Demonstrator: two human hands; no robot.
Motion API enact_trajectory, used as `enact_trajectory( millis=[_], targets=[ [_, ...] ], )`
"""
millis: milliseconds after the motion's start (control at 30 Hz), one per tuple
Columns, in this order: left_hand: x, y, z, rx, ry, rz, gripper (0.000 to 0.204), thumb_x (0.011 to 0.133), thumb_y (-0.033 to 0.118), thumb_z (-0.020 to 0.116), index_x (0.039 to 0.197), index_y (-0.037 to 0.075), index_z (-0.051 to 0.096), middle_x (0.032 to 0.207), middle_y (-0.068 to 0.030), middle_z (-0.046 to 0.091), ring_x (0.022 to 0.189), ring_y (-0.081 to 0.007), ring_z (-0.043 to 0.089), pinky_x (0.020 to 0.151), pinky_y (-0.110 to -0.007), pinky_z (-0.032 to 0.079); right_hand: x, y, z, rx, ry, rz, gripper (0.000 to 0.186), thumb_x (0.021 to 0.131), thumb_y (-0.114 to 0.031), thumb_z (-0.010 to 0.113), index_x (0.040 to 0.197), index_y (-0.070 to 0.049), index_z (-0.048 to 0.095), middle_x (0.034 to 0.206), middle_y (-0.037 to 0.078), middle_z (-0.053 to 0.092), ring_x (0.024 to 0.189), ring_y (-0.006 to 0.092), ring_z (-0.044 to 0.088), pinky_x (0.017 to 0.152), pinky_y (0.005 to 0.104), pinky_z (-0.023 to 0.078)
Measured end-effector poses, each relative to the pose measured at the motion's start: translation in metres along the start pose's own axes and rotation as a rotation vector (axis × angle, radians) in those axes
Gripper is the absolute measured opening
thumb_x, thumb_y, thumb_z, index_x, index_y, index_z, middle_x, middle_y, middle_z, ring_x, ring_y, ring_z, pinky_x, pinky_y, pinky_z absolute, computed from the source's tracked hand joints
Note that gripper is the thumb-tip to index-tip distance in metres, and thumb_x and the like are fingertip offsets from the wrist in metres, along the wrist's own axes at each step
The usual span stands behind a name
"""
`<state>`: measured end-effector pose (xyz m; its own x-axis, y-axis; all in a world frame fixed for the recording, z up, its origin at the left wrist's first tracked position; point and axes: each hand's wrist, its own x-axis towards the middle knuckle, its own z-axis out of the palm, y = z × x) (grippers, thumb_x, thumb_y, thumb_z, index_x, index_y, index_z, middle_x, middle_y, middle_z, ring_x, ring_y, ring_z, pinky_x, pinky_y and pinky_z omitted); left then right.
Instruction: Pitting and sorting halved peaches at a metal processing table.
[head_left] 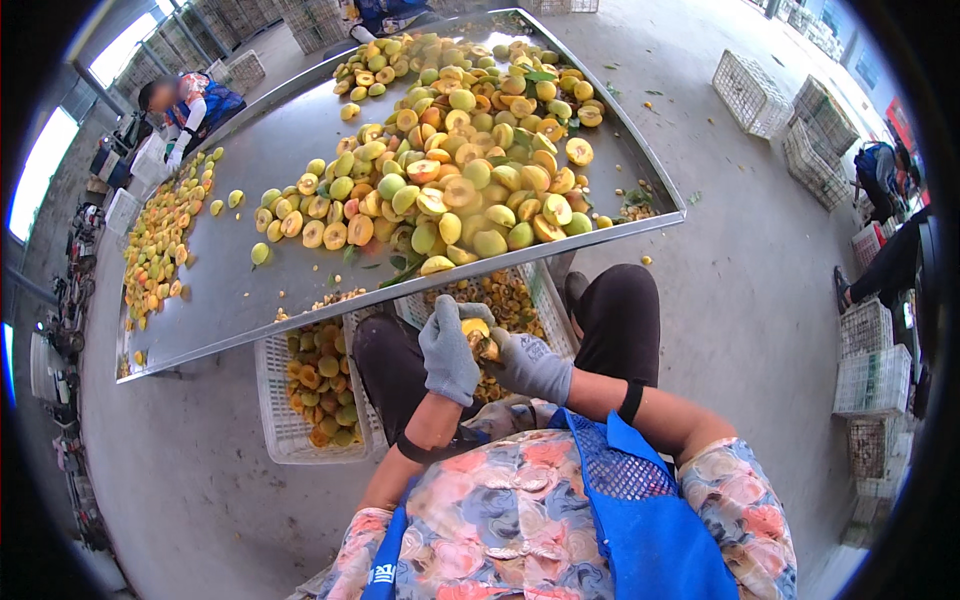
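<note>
My left hand [449, 350], in a grey glove, is closed on a yellow stone fruit [475, 327] above my lap. Close against it, my right hand [532, 366], gloved alike, is closed with its fingertips at the fruit. A brownish, wet-looking piece [488, 349] shows between the two hands; whether it is part of the fruit or a tool I cannot make out. Just beyond my hands, a large heap of halved and whole yellow-green stone fruits [460, 190] lies on a metal table [250, 322]. Loose pits and leaves are scattered near its edge.
Between my knees, partly under the table, stands a white crate [545, 300] of fruit pieces. Another white crate [300, 440] with fruit halves is at my left. A co-worker [190, 105] leans over the table's far left. Crates [752, 95] stand at the right.
</note>
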<state>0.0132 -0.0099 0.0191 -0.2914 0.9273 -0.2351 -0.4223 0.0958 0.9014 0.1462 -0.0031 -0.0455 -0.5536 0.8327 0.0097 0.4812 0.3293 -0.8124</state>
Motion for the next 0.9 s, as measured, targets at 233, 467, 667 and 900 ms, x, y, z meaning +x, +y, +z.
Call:
enact_trajectory(
  millis=[233, 467, 667, 900],
  targets=[
    [0.013, -0.015, -0.001, 0.017, 0.108, 0.001, 0.05, 0.103, 0.037, 0.042, 0.082, -0.001, 0.067, 0.073, -0.0098, 0.068, 0.064, -0.0165, 0.062, 0.062, -0.028, 0.05, 0.005, -0.021, 0.014, 0.258, -0.007, 0.211, 0.028, 0.083, -0.025, 0.066, 0.099, -0.002, 0.064, 0.092, 0.024, 0.068, 0.091, 0.0407, 0.066, 0.075, 0.0454, 0.052],
    [0.012, -0.003, 0.0, -0.064, 0.078, -0.054, 0.042, 0.103, 0.034, 0.04, 0.087, 0.001, 0.061, 0.078, -0.0126, 0.067, 0.067, -0.023, 0.065, 0.064, -0.032, 0.055, 0.009, -0.01, -0.012, -0.068, -0.025, 0.042, 0.033, 0.083, -0.026, 0.066, 0.106, -0.003, 0.058, 0.09, 0.024, 0.067, 0.087, 0.0411, 0.065, 0.072, 0.0473, 0.051],
    [0.011, 0.005, 0.0, -0.257, 0.034, -0.091, 0.04, 0.102, 0.035, 0.042, 0.091, 0.001, 0.06, 0.085, -0.0146, 0.066, 0.076, -0.026, 0.066, 0.071, -0.036, 0.056, 0.011, -0.008, -0.01, -0.061, 0.068, -0.027, 0.03, 0.083, -0.021, 0.067, 0.104, -0.005, 0.054, 0.087, 0.023, 0.066, 0.084, 0.0418, 0.064, 0.069, 0.0486, 0.05],
    [0.007, 0.007, 0.0, -0.159, 0.032, -0.042, 0.041, 0.102, 0.034, 0.041, 0.091, 0.0, 0.061, 0.084, -0.0145, 0.067, 0.075, -0.0251, 0.066, 0.07, -0.035, 0.056, 0.01, -0.011, -0.01, -0.092, 0.048, -0.009, 0.031, 0.083, -0.022, 0.068, 0.104, -0.004, 0.053, 0.086, 0.023, 0.065, 0.083, 0.043, 0.064, 0.068, 0.0493, 0.049]
  ],
)
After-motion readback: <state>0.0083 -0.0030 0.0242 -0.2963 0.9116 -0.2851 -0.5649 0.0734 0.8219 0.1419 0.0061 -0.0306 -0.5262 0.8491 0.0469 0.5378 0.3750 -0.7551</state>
